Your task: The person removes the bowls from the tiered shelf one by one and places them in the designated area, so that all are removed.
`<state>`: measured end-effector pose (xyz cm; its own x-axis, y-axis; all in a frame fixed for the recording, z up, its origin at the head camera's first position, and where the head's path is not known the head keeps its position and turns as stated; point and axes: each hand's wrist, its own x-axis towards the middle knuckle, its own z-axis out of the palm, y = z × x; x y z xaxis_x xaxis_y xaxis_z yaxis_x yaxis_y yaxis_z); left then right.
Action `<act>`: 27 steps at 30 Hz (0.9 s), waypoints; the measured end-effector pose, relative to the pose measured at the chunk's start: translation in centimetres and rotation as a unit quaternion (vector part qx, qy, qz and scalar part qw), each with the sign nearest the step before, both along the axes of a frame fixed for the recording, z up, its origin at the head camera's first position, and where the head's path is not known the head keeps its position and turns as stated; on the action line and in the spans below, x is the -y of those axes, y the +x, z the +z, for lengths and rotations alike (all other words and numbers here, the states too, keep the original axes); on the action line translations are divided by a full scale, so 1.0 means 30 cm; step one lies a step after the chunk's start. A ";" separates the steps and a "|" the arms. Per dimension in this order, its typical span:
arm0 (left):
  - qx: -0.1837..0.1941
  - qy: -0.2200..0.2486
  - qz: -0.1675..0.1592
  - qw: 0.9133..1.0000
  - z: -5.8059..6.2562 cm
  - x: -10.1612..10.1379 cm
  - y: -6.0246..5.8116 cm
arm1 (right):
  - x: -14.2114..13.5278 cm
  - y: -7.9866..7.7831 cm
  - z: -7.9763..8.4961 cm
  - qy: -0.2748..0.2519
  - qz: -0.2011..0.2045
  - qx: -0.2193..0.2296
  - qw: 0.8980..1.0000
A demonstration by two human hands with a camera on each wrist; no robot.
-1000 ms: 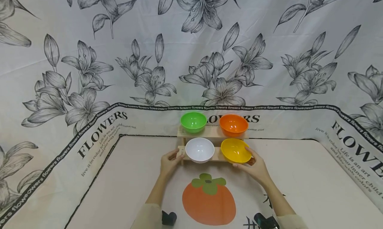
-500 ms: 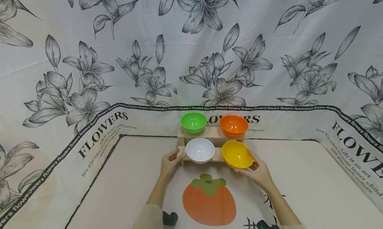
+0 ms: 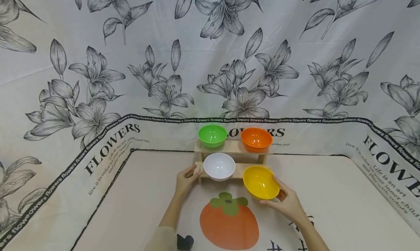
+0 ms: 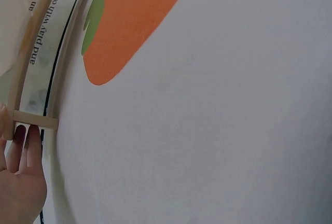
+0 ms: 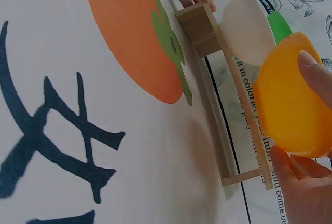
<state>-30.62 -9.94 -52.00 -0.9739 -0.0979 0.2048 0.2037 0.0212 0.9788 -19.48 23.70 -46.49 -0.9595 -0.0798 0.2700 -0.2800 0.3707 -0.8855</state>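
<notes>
A yellow bowl (image 3: 260, 182) is tipped slightly in my right hand (image 3: 288, 202), in front of the lower step of a two-tier wooden rack (image 3: 239, 171). Thumb and fingers grip its right side; the right wrist view shows the thumb on the bowl's outer wall (image 5: 295, 99). My left hand (image 3: 186, 180) holds the left end of the lower step, fingers curled at the wood in the left wrist view. A white bowl (image 3: 219, 166) stands on that step beside it. On the upper step sit a green bowl (image 3: 212, 136) at left and an orange bowl (image 3: 256, 139) at right.
The table is covered by a pale cloth (image 3: 137, 207) printed with an orange persimmon (image 3: 229, 222) and dark characters. Behind the rack rises a floral curtain (image 3: 164, 79) with a black lettered band.
The yellow bowl has come off the right side of the lower step, toward me and down, with my right hand gripping it. My left hand stays at the rack's left end.
</notes>
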 end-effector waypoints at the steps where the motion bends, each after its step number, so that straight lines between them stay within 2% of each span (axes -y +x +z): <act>1: 0.000 -0.002 0.001 1.000 -0.002 -0.001 0.000 | 0.001 0.007 -0.004 -0.002 0.000 0.003 1.000; 5: -0.004 -0.002 0.000 1.000 0.001 -0.003 0.007 | 0.007 0.031 -0.021 0.002 0.003 0.012 1.000; 12: 0.013 0.016 -0.022 1.000 0.089 -0.003 0.060 | 0.032 0.066 -0.046 -0.010 0.014 0.020 1.000; 18: 0.013 0.018 -0.028 0.999 0.094 -0.002 0.062 | 0.050 0.086 -0.060 -0.011 0.018 0.020 1.000; 24: 0.014 0.020 -0.027 0.999 0.086 -0.003 0.056 | 0.073 0.090 -0.089 -0.049 0.064 -0.008 0.997; 27: 0.014 0.030 -0.027 0.999 0.059 -0.001 0.037 | 0.090 0.092 -0.099 -0.059 0.082 -0.011 0.995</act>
<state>-29.51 -9.92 -50.22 -0.9835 -0.0557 0.1722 0.1750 -0.0490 0.9834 -16.73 21.01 -49.47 -0.9300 -0.2016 0.3074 -0.3479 0.2126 -0.9131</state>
